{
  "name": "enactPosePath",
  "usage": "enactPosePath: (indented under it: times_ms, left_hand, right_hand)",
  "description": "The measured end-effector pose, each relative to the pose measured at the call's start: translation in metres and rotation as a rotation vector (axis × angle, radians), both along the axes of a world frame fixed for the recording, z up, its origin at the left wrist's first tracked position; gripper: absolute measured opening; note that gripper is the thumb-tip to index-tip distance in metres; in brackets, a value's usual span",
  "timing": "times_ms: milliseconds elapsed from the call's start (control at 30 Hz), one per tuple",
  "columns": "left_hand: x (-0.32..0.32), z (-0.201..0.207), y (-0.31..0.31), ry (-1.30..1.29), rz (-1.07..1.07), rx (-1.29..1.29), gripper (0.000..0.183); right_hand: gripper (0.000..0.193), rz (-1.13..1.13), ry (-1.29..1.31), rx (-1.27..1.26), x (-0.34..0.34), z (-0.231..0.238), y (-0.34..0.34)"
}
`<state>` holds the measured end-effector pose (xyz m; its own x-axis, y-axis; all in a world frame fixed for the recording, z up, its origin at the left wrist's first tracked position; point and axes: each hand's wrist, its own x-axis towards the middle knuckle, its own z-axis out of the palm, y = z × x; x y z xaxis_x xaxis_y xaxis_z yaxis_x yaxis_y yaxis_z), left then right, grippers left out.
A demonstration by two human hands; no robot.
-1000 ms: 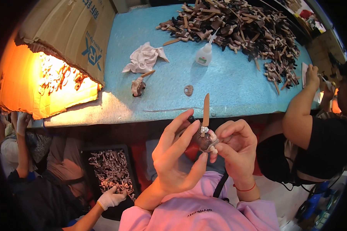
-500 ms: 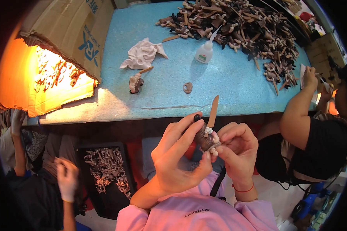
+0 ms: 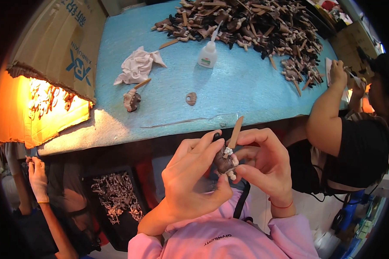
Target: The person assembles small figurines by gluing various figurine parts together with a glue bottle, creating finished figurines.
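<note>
In front of my chest, a small brown figurine (image 3: pixel 224 163) with black and cream parts sits in my left hand (image 3: pixel 192 172), closed round it with fingers and thumb. A flat tan blade-shaped piece (image 3: pixel 236 131) sticks up from the figurine. On the figurine's other side is my right hand (image 3: pixel 266 162), its thumb at the cream lower end and its curled fingers beside the blade. A similar figurine (image 3: pixel 132 100) lies on the blue table, left of a small brown ring-like piece (image 3: pixel 191 99). Farther back stands a white squeeze bottle (image 3: pixel 208 56) with a long thin nozzle.
A crumpled pale cloth (image 3: pixel 139 65) lies on the blue table (image 3: pixel 160 103). Behind is a large heap of figurines (image 3: pixel 250 26). At left, a cardboard box (image 3: pixel 58 47) holds brightly lit pieces. A black tray (image 3: pixel 116 194) of parts sits below. Co-workers' arms (image 3: pixel 328 103) show both sides.
My right hand's fingers have spread wider around the figurine, which has shifted slightly down and left. The table view has moved left. The left co-worker's gloved hand has risen and moved left.
</note>
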<state>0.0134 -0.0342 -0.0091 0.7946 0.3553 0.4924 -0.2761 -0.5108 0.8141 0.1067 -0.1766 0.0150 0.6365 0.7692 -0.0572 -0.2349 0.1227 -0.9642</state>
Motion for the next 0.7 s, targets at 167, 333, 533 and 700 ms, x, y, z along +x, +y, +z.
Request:
enactPosePath:
  times_ms: [167,333,533,700]
  left_hand:
    - [0.002,0.005,-0.002,0.026,-0.034,0.057,0.054]
    - [0.002,0.009,-0.003,0.060,-0.044,0.159,0.054]
    - [0.004,0.011,-0.003,0.058,-0.026,0.245,0.051]
    - [0.005,0.007,0.000,0.051,-0.016,0.284,0.050]
  right_hand:
    - [0.042,0.065,0.007,-0.066,0.005,0.008,0.000]
    - [0.043,0.092,-0.035,-0.073,0.009,0.004,-0.002]
    - [0.044,0.085,-0.047,-0.053,0.008,-0.001,0.001]
    - [0.046,0.107,-0.027,-0.010,0.010,-0.008,0.007]
